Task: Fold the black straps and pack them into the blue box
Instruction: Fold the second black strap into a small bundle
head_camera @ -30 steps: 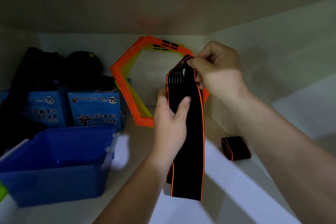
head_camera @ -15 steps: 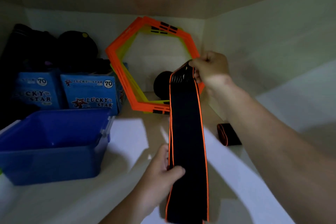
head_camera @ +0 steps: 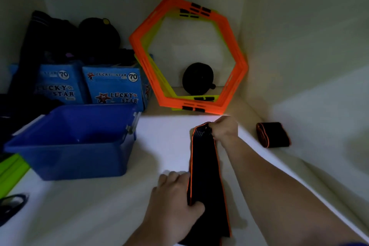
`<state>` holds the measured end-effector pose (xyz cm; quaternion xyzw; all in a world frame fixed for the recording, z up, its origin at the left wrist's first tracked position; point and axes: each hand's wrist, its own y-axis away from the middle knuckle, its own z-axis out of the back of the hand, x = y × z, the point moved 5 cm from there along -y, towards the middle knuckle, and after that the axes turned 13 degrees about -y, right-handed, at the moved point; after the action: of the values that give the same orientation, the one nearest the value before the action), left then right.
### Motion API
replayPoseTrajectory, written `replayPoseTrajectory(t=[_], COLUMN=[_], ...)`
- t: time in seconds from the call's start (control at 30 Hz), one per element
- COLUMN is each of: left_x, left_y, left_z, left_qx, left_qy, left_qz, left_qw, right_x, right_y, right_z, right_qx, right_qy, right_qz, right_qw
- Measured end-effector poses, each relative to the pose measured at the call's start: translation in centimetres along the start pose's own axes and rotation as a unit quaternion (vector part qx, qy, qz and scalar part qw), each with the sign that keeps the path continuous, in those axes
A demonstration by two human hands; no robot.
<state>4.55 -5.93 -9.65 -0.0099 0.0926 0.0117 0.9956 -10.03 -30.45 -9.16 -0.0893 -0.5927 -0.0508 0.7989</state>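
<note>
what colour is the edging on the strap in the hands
Orange piping along both long edges of the black strap; clearest in the head view.

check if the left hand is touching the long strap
Touching. The head view shows the left hand gripping the long strap at its left edge, thumb curled over it; the right hand pinches its far end.

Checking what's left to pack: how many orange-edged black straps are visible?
2: a long strap held between left hand and right hand; a folded strap by the right wall. Others may hide in the dark left clutter.
</note>
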Motion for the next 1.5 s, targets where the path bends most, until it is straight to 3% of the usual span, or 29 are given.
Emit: replayPoseTrajectory(t=[0.1, 0.17, 0.3, 0.4, 0.53, 0.87, 1.13, 1.27, 1.4, 1.5], left_x=[0.6, 1.5, 5.2, 6.0, 4.1, 1.3, 2.1, 2.3, 1.2, 1.3], left_y=[0.3, 0.4, 0.6, 0.9, 1.3, 2.1, 2.1, 3.2, 4.3, 3.9], left_z=[0.5, 1.5, 1.3, -0.1, -1.4, -1.6, -2.0, 0.0, 0.1, -0.7], left_qx=[-0.006, -0.039, -0.047, -0.053, -0.062, -0.076, -0.070, -0.036, 0.040, 0.019], left_qy=[0.046, 0.069, -0.039, -0.156, -0.136, -0.160, -0.101, 0.013, 0.004, 0.018], left_qz=[-0.005, -0.046, -0.124, -0.157, -0.172, -0.174, -0.154, -0.195, -0.300, -0.297], left_qw=[0.999, 0.996, 0.990, 0.974, 0.974, 0.969, 0.980, 0.980, 0.953, 0.954], right_x=[0.0, 1.1, -0.1, -3.1, -5.4, -4.1, -3.4, -2.6, -2.8, -2.5], right_y=[1.0, 3.3, 12.2, 18.2, 21.4, 24.0, 24.3, 24.2, 25.4, 25.4], right_z=[0.5, 2.1, 6.8, 9.8, 9.3, 8.4, 8.9, 10.4, 10.0, 9.8], right_qx=[0.044, 0.100, 0.201, 0.192, 0.190, 0.232, 0.223, 0.259, 0.393, 0.393], right_qy=[-0.018, 0.080, 0.281, 0.357, 0.413, 0.396, 0.383, 0.271, 0.245, 0.258], right_qz=[0.003, 0.082, 0.178, 0.209, 0.203, 0.169, 0.207, 0.212, 0.250, 0.271], right_qw=[0.999, 0.988, 0.921, 0.890, 0.867, 0.872, 0.872, 0.903, 0.851, 0.840])
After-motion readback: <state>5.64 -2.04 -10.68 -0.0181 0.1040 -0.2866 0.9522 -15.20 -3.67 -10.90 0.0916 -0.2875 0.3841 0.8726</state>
